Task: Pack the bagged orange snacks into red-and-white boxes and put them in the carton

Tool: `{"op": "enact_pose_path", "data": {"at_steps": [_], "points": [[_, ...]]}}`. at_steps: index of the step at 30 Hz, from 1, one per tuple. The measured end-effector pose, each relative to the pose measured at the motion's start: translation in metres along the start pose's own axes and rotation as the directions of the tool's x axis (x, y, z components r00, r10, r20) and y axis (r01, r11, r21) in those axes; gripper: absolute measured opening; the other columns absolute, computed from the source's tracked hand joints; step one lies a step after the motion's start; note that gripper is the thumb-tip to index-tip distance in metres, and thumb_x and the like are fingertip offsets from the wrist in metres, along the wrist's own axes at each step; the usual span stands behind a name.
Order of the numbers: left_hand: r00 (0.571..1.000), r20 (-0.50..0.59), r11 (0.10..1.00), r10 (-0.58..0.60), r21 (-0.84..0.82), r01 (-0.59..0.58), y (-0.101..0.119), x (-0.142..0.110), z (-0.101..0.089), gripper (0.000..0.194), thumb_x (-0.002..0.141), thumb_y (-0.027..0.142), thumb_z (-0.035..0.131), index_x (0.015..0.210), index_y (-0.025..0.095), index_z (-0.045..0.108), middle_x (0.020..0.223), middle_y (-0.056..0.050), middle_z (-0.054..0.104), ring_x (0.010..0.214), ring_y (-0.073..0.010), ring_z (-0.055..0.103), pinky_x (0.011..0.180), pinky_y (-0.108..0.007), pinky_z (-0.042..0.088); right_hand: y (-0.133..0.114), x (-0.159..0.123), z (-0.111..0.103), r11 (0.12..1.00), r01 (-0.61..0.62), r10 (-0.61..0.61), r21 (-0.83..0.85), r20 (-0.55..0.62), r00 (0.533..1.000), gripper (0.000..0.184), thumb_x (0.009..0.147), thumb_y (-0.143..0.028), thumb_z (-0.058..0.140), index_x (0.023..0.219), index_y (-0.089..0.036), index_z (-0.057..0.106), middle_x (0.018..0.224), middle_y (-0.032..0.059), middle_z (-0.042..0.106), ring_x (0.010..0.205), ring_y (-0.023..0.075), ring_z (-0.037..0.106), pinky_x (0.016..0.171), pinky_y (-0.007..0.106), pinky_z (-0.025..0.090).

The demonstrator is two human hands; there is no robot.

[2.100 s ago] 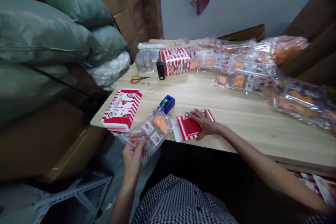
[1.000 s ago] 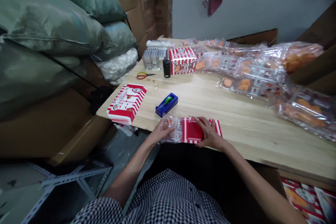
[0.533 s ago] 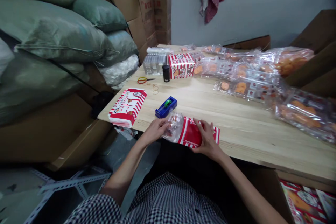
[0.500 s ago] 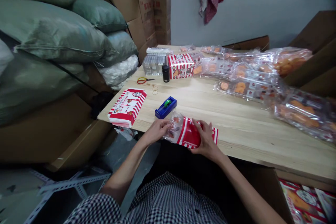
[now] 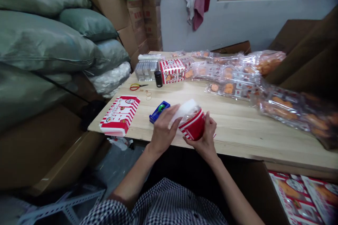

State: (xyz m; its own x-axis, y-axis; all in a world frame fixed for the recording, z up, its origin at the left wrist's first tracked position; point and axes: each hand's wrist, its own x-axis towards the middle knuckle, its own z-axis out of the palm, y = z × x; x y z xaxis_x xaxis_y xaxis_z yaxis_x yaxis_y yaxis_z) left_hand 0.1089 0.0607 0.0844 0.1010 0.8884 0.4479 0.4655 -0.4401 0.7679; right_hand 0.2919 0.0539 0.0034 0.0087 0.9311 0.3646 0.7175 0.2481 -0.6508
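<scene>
You sit at the front edge of a pale wooden desk [image 5: 250, 140]. Bulging grey-green sacks [image 5: 44, 38] are piled beyond its left side, with stacked cardboard cartons [image 5: 148, 17] behind them. Clear plastic packs of orange pieces [image 5: 232, 89] lie in a loose band along the desk's far and right edges. Near the left edge is a flat stack of red-and-white printed card [image 5: 120, 115], and by the far edge stands a red-and-white printed box [image 5: 172, 71].

Near the front edge, in front of you, a red-and-white striped card sleeve [image 5: 194, 125] is curved into a tube around a clear plastic packet [image 5: 189, 111], whose pale, blurred end sticks up and to the left. Your left hand [image 5: 163, 130] presses on that end, fingers spread and together. Your right hand [image 5: 203, 135] cups the sleeve from the near side, fingers curled around it. Your hands are close together, clamped on the same item from either side.

Just left of your left hand sits a blue tape dispenser [image 5: 159, 111]. Farther back are a black cylindrical jar [image 5: 158, 78], red-handled scissors [image 5: 137, 87] and a few rubber bands [image 5: 148, 95].
</scene>
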Motion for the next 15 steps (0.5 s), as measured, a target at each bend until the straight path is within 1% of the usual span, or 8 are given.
{"op": "enact_pose_path", "data": {"at_steps": [2, 3, 5, 8, 9, 11, 13, 15], "points": [[0.994, -0.099, 0.994, -0.054, -0.102, 0.044, 0.007, -0.006, 0.011, 0.072, 0.088, 0.035, 0.068, 0.152, 0.024, 0.037, 0.153, -0.010, 0.045, 0.141, -0.0277, 0.041, 0.120, -0.044, 0.030, -0.009, -0.002, -0.002, 0.992, -0.106, 0.114, 0.061, -0.139, 0.984, 0.141, 0.064, -0.050, 0.081, 0.154, -0.028, -0.026, 0.149, 0.0183, 0.011, 0.140, 0.0475, 0.018, 0.113, 0.063, 0.029], [0.993, -0.069, 0.979, -0.100, -0.183, 0.086, 0.006, -0.011, 0.019, 0.081, 0.084, 0.036, 0.072, 0.154, 0.025, 0.032, 0.154, -0.011, 0.043, 0.142, -0.0286, 0.041, 0.119, -0.044, 0.031, -0.012, -0.005, -0.001, 0.985, -0.139, 0.157, 0.099, -0.204, 0.966, 0.141, 0.064, -0.049, 0.081, 0.154, -0.028, -0.026, 0.149, 0.0182, 0.010, 0.140, 0.0475, 0.017, 0.112, 0.064, 0.030], [0.978, 0.096, 0.911, -0.186, -0.357, 0.208, -0.004, -0.018, 0.038, 0.077, 0.084, 0.040, 0.072, 0.151, 0.022, 0.038, 0.148, -0.013, 0.051, 0.135, -0.0298, 0.050, 0.114, -0.045, 0.039, -0.016, -0.014, 0.001, 0.969, -0.156, 0.207, 0.191, -0.288, 0.935, 0.139, 0.064, -0.046, 0.083, 0.156, -0.030, -0.020, 0.146, 0.0166, 0.013, 0.140, 0.0450, 0.020, 0.109, 0.063, 0.034], [0.914, 0.319, 0.757, -0.250, -0.525, 0.390, -0.028, -0.023, 0.057, 0.052, 0.091, 0.042, 0.062, 0.135, 0.016, 0.055, 0.128, -0.013, 0.066, 0.117, -0.0286, 0.063, 0.104, -0.043, 0.049, -0.011, -0.022, -0.001, 0.916, -0.143, 0.245, 0.376, -0.239, 0.940, 0.131, 0.064, -0.044, 0.084, 0.159, -0.030, -0.004, 0.139, 0.0124, 0.027, 0.133, 0.0357, 0.038, 0.106, 0.054, 0.041], [0.900, 0.363, 0.722, -0.243, -0.552, 0.418, -0.035, -0.023, 0.058, 0.049, 0.092, 0.043, 0.062, 0.132, 0.015, 0.057, 0.125, -0.013, 0.068, 0.116, -0.0282, 0.063, 0.104, -0.043, 0.049, -0.007, -0.022, -0.005, 0.880, -0.149, 0.264, 0.451, -0.204, 0.943, 0.122, 0.066, -0.046, 0.083, 0.159, -0.030, 0.005, 0.136, 0.0108, 0.033, 0.129, 0.0321, 0.043, 0.105, 0.051, 0.042], [0.883, 0.429, 0.695, -0.192, -0.575, 0.431, -0.043, -0.019, 0.055, 0.049, 0.090, 0.042, 0.064, 0.131, 0.016, 0.058, 0.128, -0.012, 0.066, 0.120, -0.0279, 0.061, 0.108, -0.043, 0.045, 0.000, -0.016, -0.016, 0.778, -0.156, 0.315, 0.608, -0.163, 0.935, 0.086, 0.079, -0.052, 0.071, 0.152, -0.028, 0.033, 0.130, 0.0084, 0.045, 0.122, 0.0268, 0.050, 0.106, 0.045, 0.042], [0.872, 0.472, 0.696, -0.131, -0.583, 0.420, -0.043, -0.014, 0.049, 0.050, 0.089, 0.042, 0.066, 0.132, 0.017, 0.058, 0.134, -0.012, 0.063, 0.126, -0.0279, 0.056, 0.111, -0.041, 0.041, 0.003, -0.006, -0.026, 0.637, -0.156, 0.383, 0.754, -0.134, 0.914, 0.048, 0.091, -0.054, 0.053, 0.130, -0.026, 0.057, 0.122, 0.0062, 0.056, 0.117, 0.0231, 0.054, 0.104, 0.040, 0.042], [0.881, 0.458, 0.682, -0.116, -0.608, 0.406, -0.034, -0.012, 0.045, 0.056, 0.089, 0.043, 0.066, 0.138, 0.019, 0.053, 0.137, -0.011, 0.060, 0.127, -0.0271, 0.054, 0.110, -0.039, 0.041, 0.000, 0.003, -0.031, 0.486, -0.168, 0.452, 0.858, -0.081, 0.888, 0.032, 0.093, -0.052, 0.051, 0.110, -0.027, 0.062, 0.109, 0.0025, 0.063, 0.103, 0.0195, 0.059, 0.095, 0.034, 0.045]]}}
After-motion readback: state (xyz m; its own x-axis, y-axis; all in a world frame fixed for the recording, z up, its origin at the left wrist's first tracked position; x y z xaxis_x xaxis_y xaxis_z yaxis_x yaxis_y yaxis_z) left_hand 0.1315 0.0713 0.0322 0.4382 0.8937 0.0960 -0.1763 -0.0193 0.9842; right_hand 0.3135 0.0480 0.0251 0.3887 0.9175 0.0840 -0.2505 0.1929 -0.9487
